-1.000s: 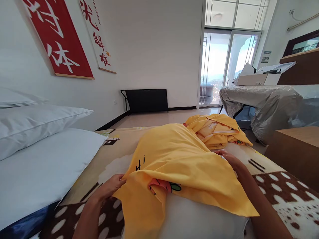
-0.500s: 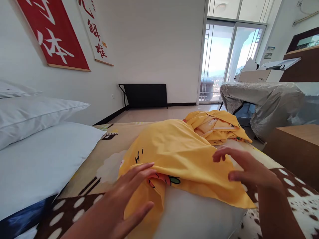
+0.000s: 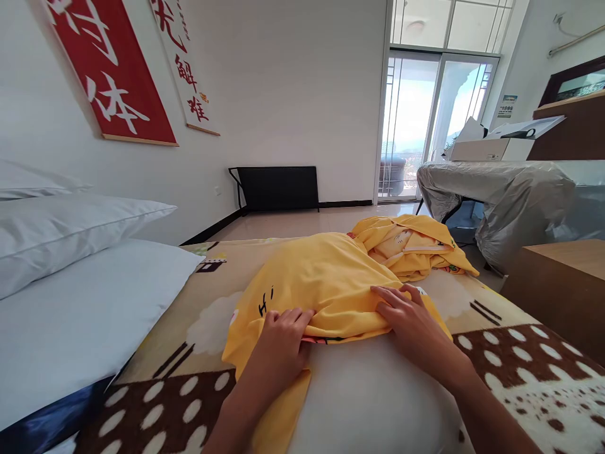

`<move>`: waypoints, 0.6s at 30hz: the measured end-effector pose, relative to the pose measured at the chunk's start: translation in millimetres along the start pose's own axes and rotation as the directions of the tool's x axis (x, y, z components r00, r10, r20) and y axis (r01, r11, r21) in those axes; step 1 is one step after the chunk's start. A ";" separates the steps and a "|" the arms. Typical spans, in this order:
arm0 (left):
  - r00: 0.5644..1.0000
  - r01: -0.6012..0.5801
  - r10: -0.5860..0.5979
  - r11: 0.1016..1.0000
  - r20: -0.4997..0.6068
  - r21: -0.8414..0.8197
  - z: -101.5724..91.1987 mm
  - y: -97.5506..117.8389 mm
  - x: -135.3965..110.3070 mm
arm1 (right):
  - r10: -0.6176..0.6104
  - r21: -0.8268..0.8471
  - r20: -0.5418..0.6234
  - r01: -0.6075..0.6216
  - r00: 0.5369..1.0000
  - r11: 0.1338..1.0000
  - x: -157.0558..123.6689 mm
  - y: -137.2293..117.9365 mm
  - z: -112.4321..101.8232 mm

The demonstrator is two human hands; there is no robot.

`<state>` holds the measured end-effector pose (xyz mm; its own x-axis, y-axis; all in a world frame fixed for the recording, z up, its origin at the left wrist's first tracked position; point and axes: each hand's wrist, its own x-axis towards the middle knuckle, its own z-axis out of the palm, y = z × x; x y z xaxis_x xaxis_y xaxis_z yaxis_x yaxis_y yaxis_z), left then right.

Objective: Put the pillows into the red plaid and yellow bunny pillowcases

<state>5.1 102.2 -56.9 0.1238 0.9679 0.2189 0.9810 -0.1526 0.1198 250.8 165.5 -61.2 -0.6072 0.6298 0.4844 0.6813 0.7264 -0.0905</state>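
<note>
A white pillow (image 3: 373, 397) lies in front of me on the patterned blanket (image 3: 515, 366), its far end inside a yellow pillowcase (image 3: 326, 277). My left hand (image 3: 282, 343) is closed on the bunched near edge of the pillowcase at the left. My right hand (image 3: 410, 321) grips the same bunched edge at the right, fingers curled into the cloth. The bare near half of the pillow shows between my forearms.
A second crumpled yellow cloth (image 3: 416, 243) lies beyond the pillow. White pillows (image 3: 70, 302) are stacked at the left. A wooden box (image 3: 560, 284) stands at the right, with a plastic-covered table (image 3: 501, 189) behind it. A black rack (image 3: 278, 188) stands against the far wall.
Both hands had lifted off with fingers spread; now they are down on the pillowcase, gripping its edge. The yellow edge has been gathered farther up the pillow, baring more white.
</note>
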 end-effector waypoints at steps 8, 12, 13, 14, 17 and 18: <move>1.000 -0.020 0.020 0.994 0.003 0.109 -21.4 3.0 -7.9 | 0.128 0.162 -0.026 -0.122 0.991 0.979 18.8 11.1 24.8; 0.999 -0.028 0.026 0.996 0.029 0.079 -23.9 0.5 -12.0 | 0.084 0.296 0.007 -0.083 0.996 0.951 17.6 9.6 23.4; 0.999 -0.029 0.027 0.997 0.039 0.069 -24.2 -0.5 -13.6 | 0.085 0.312 0.026 -0.089 0.996 0.946 17.3 9.0 22.6; 0.998 -0.028 0.025 0.998 0.050 0.060 -24.7 -1.5 -15.5 | 0.086 0.320 0.042 -0.095 0.995 0.943 17.0 8.6 21.7; 0.994 0.008 -0.012 0.999 0.112 0.032 -28.6 -5.1 -22.0 | 0.066 0.330 0.079 -0.088 0.995 0.940 15.7 9.2 17.7; 0.989 0.034 -0.037 0.999 0.140 0.021 -30.7 -7.0 -24.1 | 0.055 0.330 0.096 -0.084 0.994 0.940 15.1 10.3 15.6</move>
<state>-9.3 73.8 -33.3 0.1070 0.9913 0.0767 0.9876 -0.1149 0.1066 242.3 186.7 -68.4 -0.6055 0.6921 0.3929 0.5567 0.7212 -0.4123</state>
